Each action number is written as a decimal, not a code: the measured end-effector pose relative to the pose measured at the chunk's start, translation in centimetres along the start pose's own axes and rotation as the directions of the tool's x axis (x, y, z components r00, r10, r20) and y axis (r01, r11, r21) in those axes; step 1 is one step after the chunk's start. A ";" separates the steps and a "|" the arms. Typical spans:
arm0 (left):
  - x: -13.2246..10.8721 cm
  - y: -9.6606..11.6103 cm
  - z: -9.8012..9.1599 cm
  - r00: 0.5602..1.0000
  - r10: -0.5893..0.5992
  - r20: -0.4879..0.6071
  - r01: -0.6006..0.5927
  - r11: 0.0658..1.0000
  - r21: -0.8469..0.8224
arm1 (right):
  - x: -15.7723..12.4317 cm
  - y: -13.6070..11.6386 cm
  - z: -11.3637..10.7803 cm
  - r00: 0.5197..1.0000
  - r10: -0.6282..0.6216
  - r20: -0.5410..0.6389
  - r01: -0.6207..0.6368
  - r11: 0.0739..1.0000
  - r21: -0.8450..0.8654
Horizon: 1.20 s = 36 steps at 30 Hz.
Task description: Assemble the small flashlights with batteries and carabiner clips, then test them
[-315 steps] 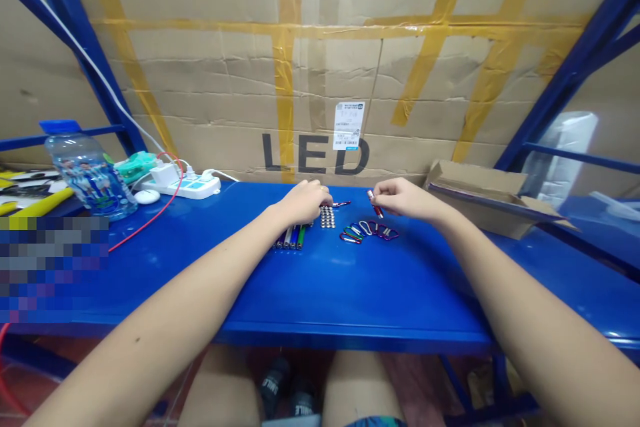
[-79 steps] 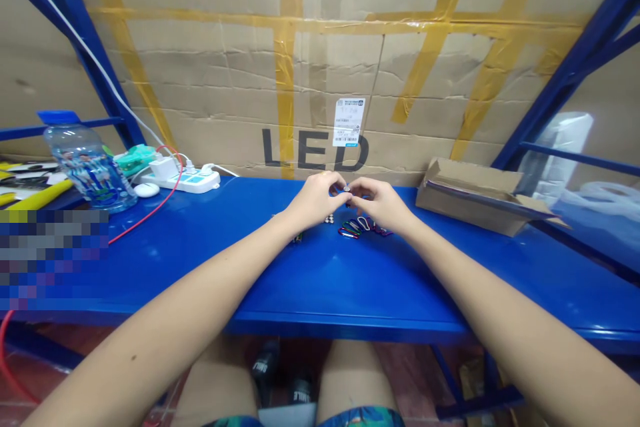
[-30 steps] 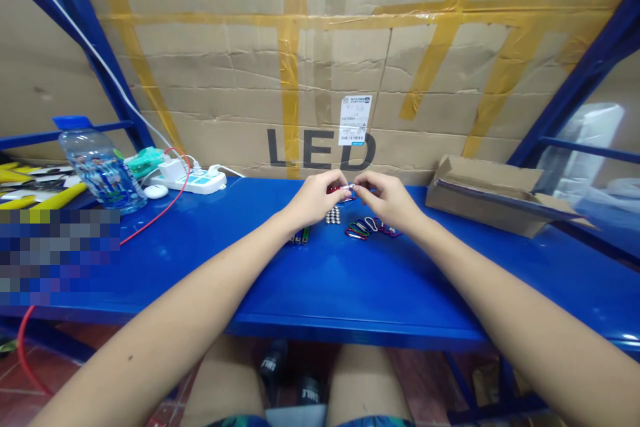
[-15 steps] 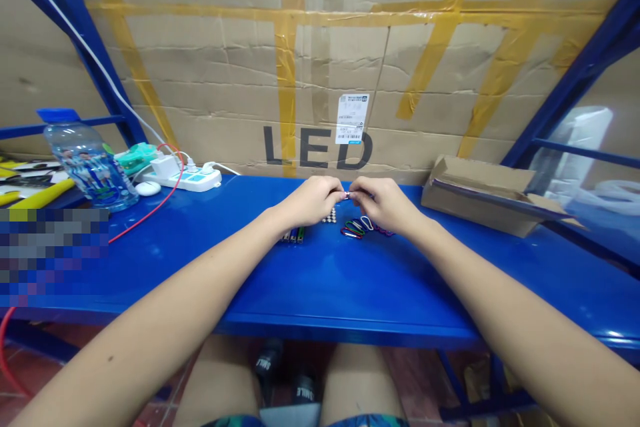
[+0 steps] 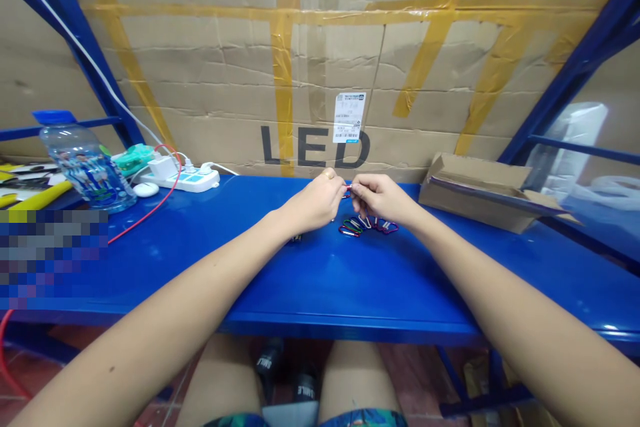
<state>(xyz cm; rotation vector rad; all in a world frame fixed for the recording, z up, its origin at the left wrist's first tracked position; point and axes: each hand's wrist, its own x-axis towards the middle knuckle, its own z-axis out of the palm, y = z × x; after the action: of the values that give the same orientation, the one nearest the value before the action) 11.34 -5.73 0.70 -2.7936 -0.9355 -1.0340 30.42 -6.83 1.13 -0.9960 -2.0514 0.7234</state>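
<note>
My left hand [image 5: 316,201] and my right hand [image 5: 376,197] meet above the blue table, fingertips pinched together. Between them shows a small reddish piece [image 5: 349,187], mostly covered by the fingers, so its kind is unclear. Several coloured carabiners [image 5: 370,224], in red, green, silver and purple, lie in a loose row just below my right hand. A bit of some small dark objects [image 5: 296,238] peeks out beneath my left wrist; the rest is hidden by the hand.
At the left stand a water bottle [image 5: 85,163] and a white power strip [image 5: 187,178], with a red cable [image 5: 145,219] crossing the table [image 5: 320,293]. An open cardboard box [image 5: 480,197] sits at the right. A large taped carton [image 5: 220,80] rises behind.
My left hand has turned and now covers the small silver pieces and most of the cylinders that showed beside it. Both hands stay close together, and the reddish piece has risen slightly.
</note>
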 end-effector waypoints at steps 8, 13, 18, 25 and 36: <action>-0.3 0.0 -0.2 1.000 -0.014 0.026 0.014 1.000 0.003 | -0.3 -0.2 0.0 0.998 -0.046 0.045 0.049 0.996 -0.079; -0.3 0.5 -0.6 1.000 -0.014 -0.002 0.014 0.999 -0.048 | -0.3 -0.8 -0.1 0.998 -0.059 0.034 0.062 0.995 -0.073; 0.2 0.2 -0.4 0.998 -0.005 -0.062 0.001 0.998 -0.069 | -0.3 -0.9 -0.2 0.991 -0.131 -0.022 0.124 0.969 -0.212; 0.0 0.2 -0.5 0.995 -0.098 0.010 0.098 0.990 -0.105 | -0.3 -0.6 0.0 0.988 -0.153 -0.035 0.136 0.947 -0.292; -0.2 1.3 -0.9 0.997 -0.021 -0.069 0.016 0.998 -0.063 | -0.4 -1.2 -0.9 0.994 -0.110 0.017 0.111 0.988 -0.107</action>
<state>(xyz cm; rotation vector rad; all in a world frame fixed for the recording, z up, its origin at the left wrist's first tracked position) 11.45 -7.08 1.52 -2.7827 -0.9393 -1.1750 30.80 -7.68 2.39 -0.9312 -2.1561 0.5670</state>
